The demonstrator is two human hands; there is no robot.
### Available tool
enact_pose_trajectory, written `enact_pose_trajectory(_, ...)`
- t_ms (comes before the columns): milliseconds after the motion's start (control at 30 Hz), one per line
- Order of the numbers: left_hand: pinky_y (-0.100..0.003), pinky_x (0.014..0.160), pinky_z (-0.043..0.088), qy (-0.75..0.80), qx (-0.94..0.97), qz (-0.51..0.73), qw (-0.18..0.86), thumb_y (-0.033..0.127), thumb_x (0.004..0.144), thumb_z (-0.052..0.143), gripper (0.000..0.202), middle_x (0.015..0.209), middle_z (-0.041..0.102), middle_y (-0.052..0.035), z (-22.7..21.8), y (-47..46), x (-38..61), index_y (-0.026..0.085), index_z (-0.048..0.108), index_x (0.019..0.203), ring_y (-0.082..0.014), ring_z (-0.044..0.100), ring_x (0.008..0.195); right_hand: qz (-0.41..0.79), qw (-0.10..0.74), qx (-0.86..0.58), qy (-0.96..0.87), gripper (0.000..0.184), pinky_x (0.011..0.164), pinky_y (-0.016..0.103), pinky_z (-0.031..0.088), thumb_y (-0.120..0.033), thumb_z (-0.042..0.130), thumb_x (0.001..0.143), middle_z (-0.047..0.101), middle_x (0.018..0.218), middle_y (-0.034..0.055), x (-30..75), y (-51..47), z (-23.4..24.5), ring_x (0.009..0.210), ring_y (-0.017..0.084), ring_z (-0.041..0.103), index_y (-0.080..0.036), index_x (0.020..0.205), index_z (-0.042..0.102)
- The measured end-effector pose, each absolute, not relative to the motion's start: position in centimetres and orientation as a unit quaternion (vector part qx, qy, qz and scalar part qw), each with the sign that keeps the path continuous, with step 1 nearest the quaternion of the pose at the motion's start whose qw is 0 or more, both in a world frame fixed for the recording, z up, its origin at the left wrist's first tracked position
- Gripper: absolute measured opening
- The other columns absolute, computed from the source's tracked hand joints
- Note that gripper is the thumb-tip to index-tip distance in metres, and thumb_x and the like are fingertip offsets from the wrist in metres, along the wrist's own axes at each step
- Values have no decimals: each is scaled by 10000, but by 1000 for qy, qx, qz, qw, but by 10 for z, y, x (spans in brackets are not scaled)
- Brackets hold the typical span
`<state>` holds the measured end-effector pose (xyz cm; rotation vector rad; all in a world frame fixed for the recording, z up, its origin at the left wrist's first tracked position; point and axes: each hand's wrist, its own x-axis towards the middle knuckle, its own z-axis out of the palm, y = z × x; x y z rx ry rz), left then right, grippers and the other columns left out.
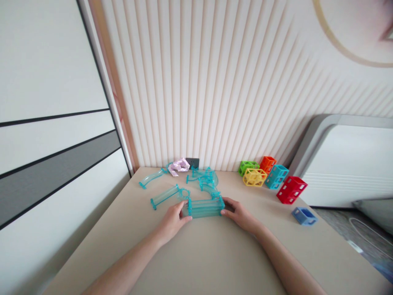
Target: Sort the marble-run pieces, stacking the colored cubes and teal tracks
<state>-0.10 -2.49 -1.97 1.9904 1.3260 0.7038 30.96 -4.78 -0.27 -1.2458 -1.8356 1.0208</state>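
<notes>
A stack of clear teal toy track pieces (205, 209) rests on the table between my two hands. My left hand (175, 219) grips its left end, thumb in front and fingers behind. At the right end, my right hand (238, 212) holds the stack between thumb and fingers. Just behind the stack's left end stands a teal ring piece (184, 193), beside a straight teal track piece (165, 197). Curved teal track pieces (208, 178) lie in a loose heap farther back. Another curved track piece (152, 178) is at the back left.
A crumpled pinkish packet (179, 166) lies near the wall by a dark socket plate (193, 163). Blocks stand along the right: green (248, 167), yellow (254, 177), orange (267, 164), teal (276, 177), red (291, 190) and blue (304, 216). The table's (215, 262) right edge lies beyond them.
</notes>
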Motion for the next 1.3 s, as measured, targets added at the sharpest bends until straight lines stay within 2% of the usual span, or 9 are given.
enact_pose_trajectory(233, -287, 712, 448, 497, 763, 268, 316, 354, 784, 667, 537, 761, 623, -9, -17, -25, -4, 146, 604, 1275, -195, 565, 719, 356, 315, -495, -728, 542, 1050, 501, 449, -472, 748, 800, 680, 1241, 93, 309, -50, 4, 1154, 323, 609, -213, 1264, 637)
enact_pose_trajectory(500, -297, 738, 459, 493, 768, 261, 316, 307, 798, 637, 529, 789, 645, -22, -15, -24, -5, 160, 584, 1304, -197, 572, 725, 328, 301, -475, -759, 487, 1100, 481, 400, -450, 716, 837, 620, 1323, 89, 305, -53, 12, 1217, 316, 564, -254, 1278, 646)
enact_pose_trajectory(733, -298, 730, 454, 486, 775, 251, 317, 313, 803, 627, 543, 823, 655, -39, -10, -25, -5, 122, 575, 1308, -192, 574, 728, 331, 287, -476, -763, 465, 1118, 475, 383, -457, 719, 833, 596, 1351, 84, 302, -55, 17, 1241, 313, 549, -260, 1251, 664)
enact_pose_trajectory(900, -293, 715, 461, 497, 770, 242, 319, 359, 761, 679, 615, 790, 653, -27, -12, -23, -7, 132, 570, 1323, -196, 578, 715, 329, 295, -473, -762, 461, 1103, 465, 402, -439, 703, 849, 607, 1332, 81, 302, -56, 16, 1224, 305, 554, -258, 1269, 646)
enact_pose_trajectory(1067, -304, 750, 467, 497, 768, 242, 323, 345, 778, 658, 558, 872, 692, -62, -15, -22, -8, 118, 601, 1284, -206, 601, 754, 328, 294, -478, -760, 464, 1081, 475, 422, -431, 712, 838, 627, 1295, 81, 302, -56, 14, 1190, 308, 572, -259, 1264, 645)
enact_pose_trajectory(1300, -308, 742, 469, 502, 763, 242, 327, 343, 769, 669, 544, 848, 695, -55, -14, -21, -7, 119, 613, 1261, -215, 613, 760, 324, 293, -484, -758, 452, 1047, 462, 448, -438, 713, 832, 648, 1252, 76, 301, -56, 15, 1154, 310, 589, -258, 1242, 650)
